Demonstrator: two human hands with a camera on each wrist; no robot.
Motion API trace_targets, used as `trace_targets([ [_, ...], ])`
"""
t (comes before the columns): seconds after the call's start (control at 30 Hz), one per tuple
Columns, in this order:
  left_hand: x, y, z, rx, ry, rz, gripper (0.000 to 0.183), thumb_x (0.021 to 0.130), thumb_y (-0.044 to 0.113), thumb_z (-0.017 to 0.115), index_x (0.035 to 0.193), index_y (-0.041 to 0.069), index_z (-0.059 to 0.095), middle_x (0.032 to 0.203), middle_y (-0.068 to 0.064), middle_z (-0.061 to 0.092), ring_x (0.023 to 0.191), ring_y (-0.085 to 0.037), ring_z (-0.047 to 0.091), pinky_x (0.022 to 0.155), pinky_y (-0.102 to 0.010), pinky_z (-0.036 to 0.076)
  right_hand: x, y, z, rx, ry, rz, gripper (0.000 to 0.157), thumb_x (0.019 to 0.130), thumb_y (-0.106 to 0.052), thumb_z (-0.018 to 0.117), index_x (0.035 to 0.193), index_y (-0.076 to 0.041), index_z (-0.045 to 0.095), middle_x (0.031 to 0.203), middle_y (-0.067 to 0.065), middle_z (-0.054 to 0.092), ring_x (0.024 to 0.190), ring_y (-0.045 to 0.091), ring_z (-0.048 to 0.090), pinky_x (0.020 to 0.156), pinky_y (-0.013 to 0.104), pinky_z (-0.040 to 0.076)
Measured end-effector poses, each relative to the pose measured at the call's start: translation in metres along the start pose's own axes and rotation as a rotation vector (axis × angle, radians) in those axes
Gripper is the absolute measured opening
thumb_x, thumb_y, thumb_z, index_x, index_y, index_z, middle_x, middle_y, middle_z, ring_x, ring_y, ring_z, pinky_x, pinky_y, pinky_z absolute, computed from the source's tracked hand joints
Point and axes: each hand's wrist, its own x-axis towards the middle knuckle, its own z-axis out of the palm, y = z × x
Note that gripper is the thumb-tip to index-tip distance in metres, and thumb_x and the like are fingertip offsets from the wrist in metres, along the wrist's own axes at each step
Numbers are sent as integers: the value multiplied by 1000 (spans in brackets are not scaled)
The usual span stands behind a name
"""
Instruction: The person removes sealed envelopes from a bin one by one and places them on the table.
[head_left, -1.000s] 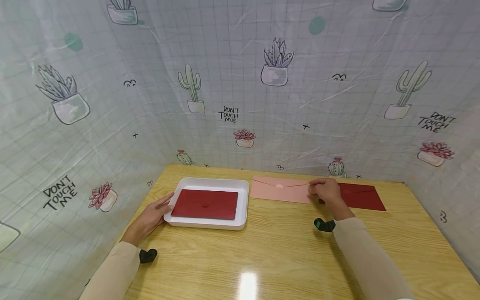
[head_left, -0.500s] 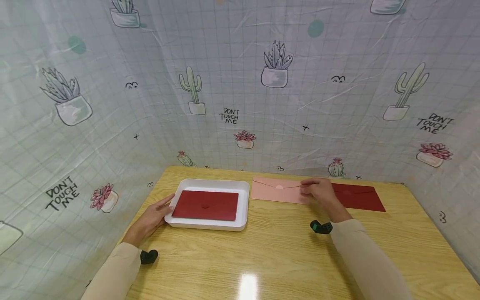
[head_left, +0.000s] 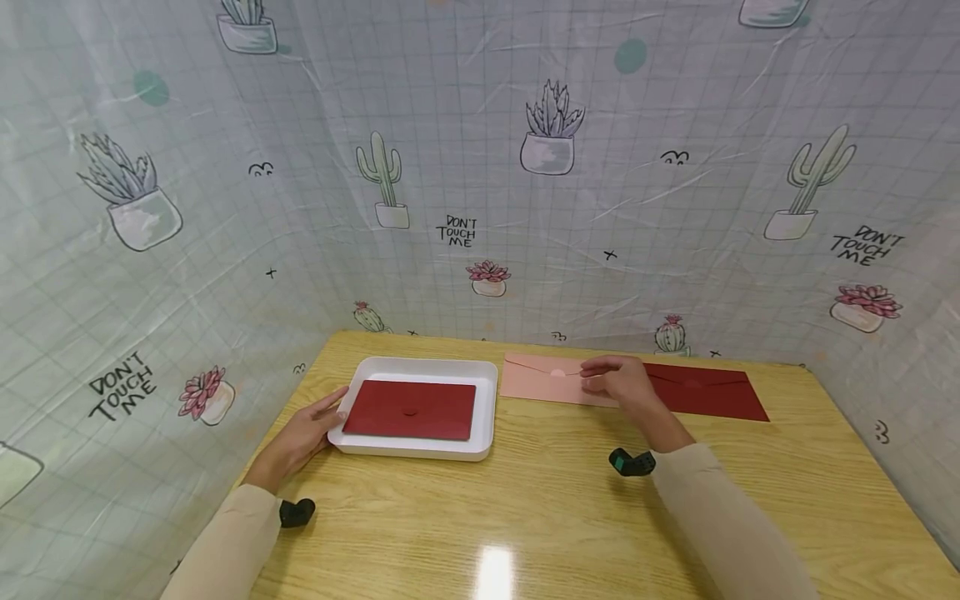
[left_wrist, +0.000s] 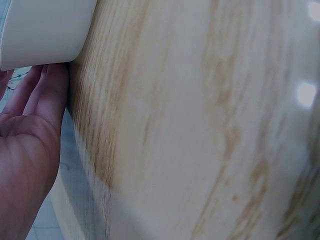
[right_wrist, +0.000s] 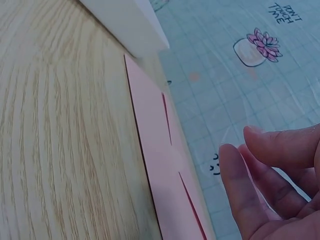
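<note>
My left hand point(head_left: 303, 433) holds the left side of a white tray point(head_left: 486, 417), thumb over the rim and fingers against the outer wall. In the left wrist view, the fingers point(left_wrist: 47, 92) reach under the tray's edge. A dark red envelope point(head_left: 408, 408) lies flat in the tray. My right hand point(head_left: 626, 387) hovers over the right part of a pink envelope point(head_left: 536, 379), fingers loosely bent with nothing between them. The right wrist view has thumb and fingers point(right_wrist: 235, 170) apart from the pink envelope's surface. A second dark red envelope point(head_left: 712, 392) lies to the right, its left end partly hidden by the hand.
All this rests on a wood-grain table point(head_left: 555, 492). Behind and at both sides hangs a sheet point(head_left: 615, 208) printed with cacti and potted plants. The pink envelope lies between the tray and the second red envelope, near the table's back edge.
My right hand has moved left from the gap between the pink and red envelopes to over the pink one, uncovering more of the red one. The left hand and tray stay put.
</note>
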Motion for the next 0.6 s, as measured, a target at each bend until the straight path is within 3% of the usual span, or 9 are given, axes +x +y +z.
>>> trace_targets([
  [0.1,0,0,0,6,-4,1,65,112,14,46,169,17,13,172,-29,14,157,-46,23,115,-35,48,0,-2,3,12,-2,-3,43,95,4,68,137,9,62,129,24,71,91,9,75,85,27,64],
  [0.37,1,0,1,-3,10,-12,66,112,14,46,169,18,14,173,-27,12,158,-45,21,123,-52,35,0,-2,10,-1,-8,-21,41,94,4,70,134,9,65,131,27,69,91,9,74,83,25,64],
  [0.47,1,0,1,-4,12,-14,65,112,14,47,169,18,14,173,-27,12,158,-46,21,122,-49,38,0,-2,12,-2,-14,-23,41,93,3,71,133,8,65,129,25,71,92,10,74,83,26,64],
  [0.6,1,0,1,-9,10,-13,66,112,13,46,169,17,14,172,-27,12,158,-46,21,115,-37,48,0,-4,15,26,-29,-29,39,94,7,67,133,11,64,126,25,72,100,21,76,85,29,65],
])
